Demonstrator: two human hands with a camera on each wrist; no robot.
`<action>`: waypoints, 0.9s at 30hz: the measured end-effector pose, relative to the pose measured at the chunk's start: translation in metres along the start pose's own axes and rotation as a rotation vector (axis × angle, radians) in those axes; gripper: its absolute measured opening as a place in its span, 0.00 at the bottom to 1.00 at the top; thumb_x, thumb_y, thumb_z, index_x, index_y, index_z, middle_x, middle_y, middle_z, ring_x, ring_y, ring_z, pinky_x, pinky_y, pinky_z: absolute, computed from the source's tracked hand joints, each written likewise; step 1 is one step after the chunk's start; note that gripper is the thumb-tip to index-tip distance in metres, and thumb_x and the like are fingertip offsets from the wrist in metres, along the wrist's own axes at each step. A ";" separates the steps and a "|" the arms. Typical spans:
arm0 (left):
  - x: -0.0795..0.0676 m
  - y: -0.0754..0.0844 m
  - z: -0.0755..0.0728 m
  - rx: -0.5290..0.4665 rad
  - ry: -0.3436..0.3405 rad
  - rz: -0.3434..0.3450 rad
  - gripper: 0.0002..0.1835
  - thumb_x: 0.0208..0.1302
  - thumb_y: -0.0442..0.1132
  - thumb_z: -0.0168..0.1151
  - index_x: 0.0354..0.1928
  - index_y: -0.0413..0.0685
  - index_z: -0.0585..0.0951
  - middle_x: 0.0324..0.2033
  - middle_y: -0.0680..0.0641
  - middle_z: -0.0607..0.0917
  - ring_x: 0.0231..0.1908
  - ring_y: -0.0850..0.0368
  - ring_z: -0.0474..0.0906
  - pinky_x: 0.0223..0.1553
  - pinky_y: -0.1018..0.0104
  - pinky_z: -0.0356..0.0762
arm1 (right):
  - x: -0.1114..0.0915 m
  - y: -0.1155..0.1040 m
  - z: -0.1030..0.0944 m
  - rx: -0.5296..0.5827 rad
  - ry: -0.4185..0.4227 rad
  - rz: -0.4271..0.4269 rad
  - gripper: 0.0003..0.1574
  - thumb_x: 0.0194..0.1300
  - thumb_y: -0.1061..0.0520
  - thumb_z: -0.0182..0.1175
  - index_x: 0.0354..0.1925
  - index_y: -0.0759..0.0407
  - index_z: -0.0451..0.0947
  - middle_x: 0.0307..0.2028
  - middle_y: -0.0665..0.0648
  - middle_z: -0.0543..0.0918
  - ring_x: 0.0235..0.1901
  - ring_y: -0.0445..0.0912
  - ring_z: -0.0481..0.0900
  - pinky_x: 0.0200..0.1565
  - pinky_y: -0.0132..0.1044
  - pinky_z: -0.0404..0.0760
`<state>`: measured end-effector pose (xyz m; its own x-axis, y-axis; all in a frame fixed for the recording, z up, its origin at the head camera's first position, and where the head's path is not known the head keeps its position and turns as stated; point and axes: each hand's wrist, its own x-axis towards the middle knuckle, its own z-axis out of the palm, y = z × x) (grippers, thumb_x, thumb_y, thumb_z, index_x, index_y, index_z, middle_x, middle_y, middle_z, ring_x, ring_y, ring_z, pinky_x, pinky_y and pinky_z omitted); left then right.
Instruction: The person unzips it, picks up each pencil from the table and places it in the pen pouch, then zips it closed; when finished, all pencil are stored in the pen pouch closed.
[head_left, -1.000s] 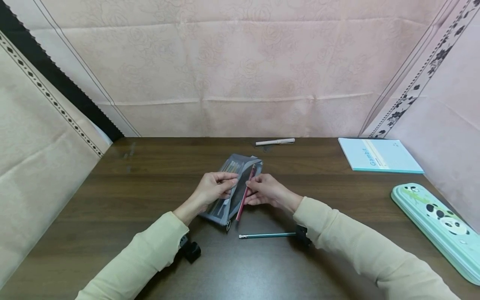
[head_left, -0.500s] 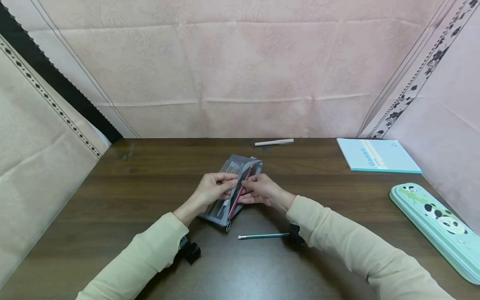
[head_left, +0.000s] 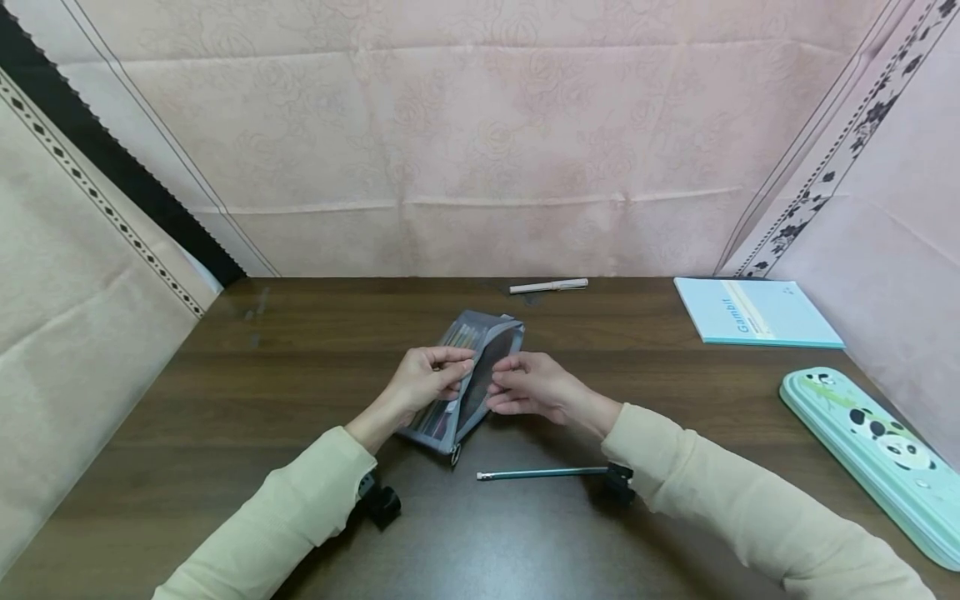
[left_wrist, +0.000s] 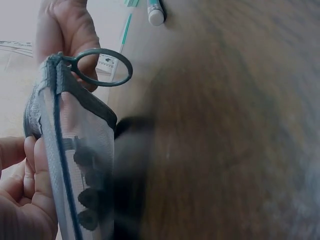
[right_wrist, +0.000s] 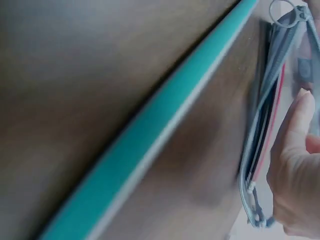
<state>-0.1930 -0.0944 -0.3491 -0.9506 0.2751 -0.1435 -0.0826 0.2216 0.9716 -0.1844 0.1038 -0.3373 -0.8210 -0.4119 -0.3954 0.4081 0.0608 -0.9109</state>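
Observation:
A grey see-through mesh pencil pouch (head_left: pixel 437 423) lies at the middle of the table, its zipper gaping. My left hand (head_left: pixel 423 383) pinches the left edge of that opening between thumb and fingers. Several slim pencils or pens show through the mesh. Inside the pouch lies a red pencil (right_wrist: pixel 272 120), seen in the right wrist view. My right hand (head_left: pixel 536 387) hovers at the opening's right side with nothing in its loosely bent fingers. A ring zipper pull (left_wrist: pixel 129 70) hangs at the near end. The teal pencil (head_left: pixel 540 472) lies on the table below my right wrist.
A white pen (head_left: pixel 549 286) lies at the table's back edge. On the right are a light blue notebook (head_left: pixel 765 321) and a mint pencil case with pandas (head_left: pixel 862 450). Cloth walls (head_left: pixel 480 150) border the back and sides.
My right hand has put the red pencil into the pouch, let it go and drawn back slightly to the right. My left hand has kept its grip on the pouch edge.

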 end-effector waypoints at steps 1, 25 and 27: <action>0.000 0.000 0.000 -0.003 0.000 0.001 0.16 0.65 0.37 0.59 0.53 0.37 0.79 0.27 0.53 0.80 0.23 0.65 0.75 0.29 0.74 0.79 | -0.004 0.001 -0.004 -0.016 -0.016 -0.015 0.23 0.71 0.64 0.47 0.60 0.74 0.58 0.36 0.58 0.78 0.32 0.42 0.82 0.37 0.32 0.82; -0.001 -0.001 0.001 0.010 0.002 0.001 0.16 0.66 0.36 0.58 0.53 0.37 0.79 0.27 0.53 0.81 0.23 0.65 0.75 0.28 0.74 0.79 | -0.048 0.035 -0.061 -0.595 -0.464 -0.184 0.14 0.59 0.68 0.60 0.45 0.72 0.77 0.30 0.50 0.78 0.30 0.37 0.73 0.34 0.26 0.75; -0.001 0.000 0.001 0.013 0.007 -0.007 0.16 0.66 0.36 0.58 0.53 0.38 0.79 0.28 0.53 0.81 0.23 0.65 0.75 0.28 0.74 0.79 | -0.048 0.036 -0.060 -0.621 -0.470 -0.201 0.13 0.59 0.67 0.61 0.44 0.70 0.77 0.30 0.50 0.77 0.30 0.37 0.72 0.33 0.26 0.74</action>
<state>-0.1915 -0.0941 -0.3495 -0.9522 0.2666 -0.1492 -0.0858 0.2354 0.9681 -0.1547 0.1805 -0.3585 -0.5445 -0.8002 -0.2513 -0.1402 0.3822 -0.9134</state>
